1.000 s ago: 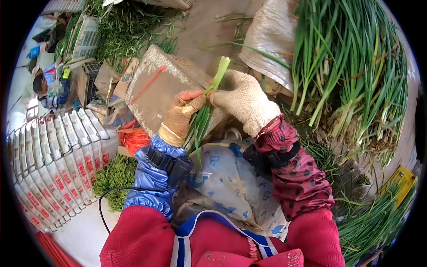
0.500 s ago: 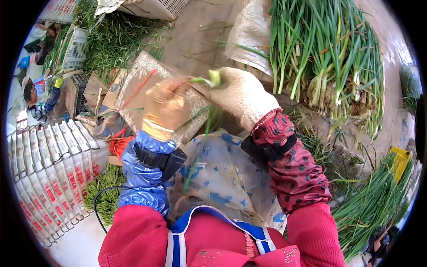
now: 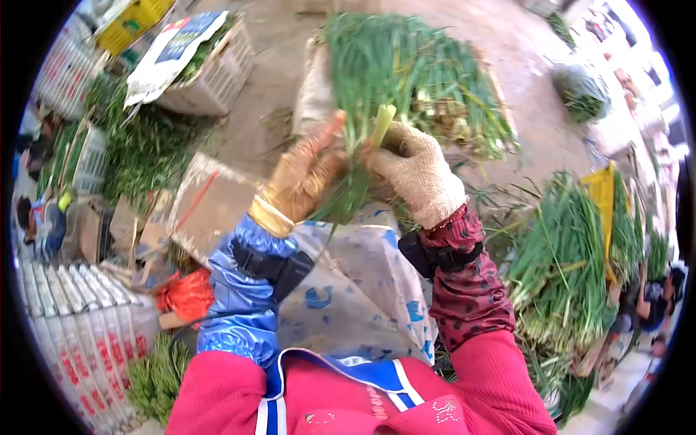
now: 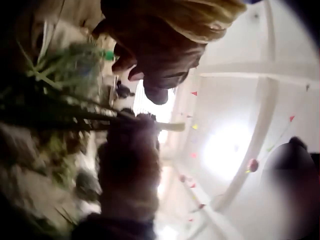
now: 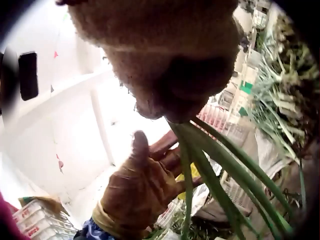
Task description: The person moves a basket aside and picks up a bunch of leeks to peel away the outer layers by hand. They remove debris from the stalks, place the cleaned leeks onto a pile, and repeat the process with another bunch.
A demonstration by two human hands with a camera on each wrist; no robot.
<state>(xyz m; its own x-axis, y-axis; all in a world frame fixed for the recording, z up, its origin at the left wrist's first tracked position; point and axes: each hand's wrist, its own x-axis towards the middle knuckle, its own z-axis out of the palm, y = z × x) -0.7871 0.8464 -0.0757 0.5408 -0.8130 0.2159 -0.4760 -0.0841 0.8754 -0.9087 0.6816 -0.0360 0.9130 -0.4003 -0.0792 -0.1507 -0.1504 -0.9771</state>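
My right hand (image 3: 420, 172), in a pale knitted glove, pinches a green onion (image 3: 383, 125) near its pale cut end. Its long green leaves hang down from the fingers, as the leaves (image 5: 215, 170) in the right wrist view show. My left hand (image 3: 299, 177), in a tan rubber glove with a yellowish cuff, is beside the leaves with its fingers extended. In the right wrist view the left hand (image 5: 137, 192) has its thumb spread and its palm bare. The pale stalk end pokes out past the right hand in the left wrist view.
A heap of green onions (image 3: 399, 65) lies ahead, with another pile (image 3: 562, 268) at the right against a yellow crate (image 3: 600, 210). At the left are a cardboard box (image 3: 196, 206), red ties (image 3: 187, 293) and stacked white crates (image 3: 83, 341). A patterned plastic sheet (image 3: 341, 297) lies before me.
The head view has swung to the right, bringing the onion heap to the middle. My left hand has let go and its fingers have opened; the right still holds the green onion.
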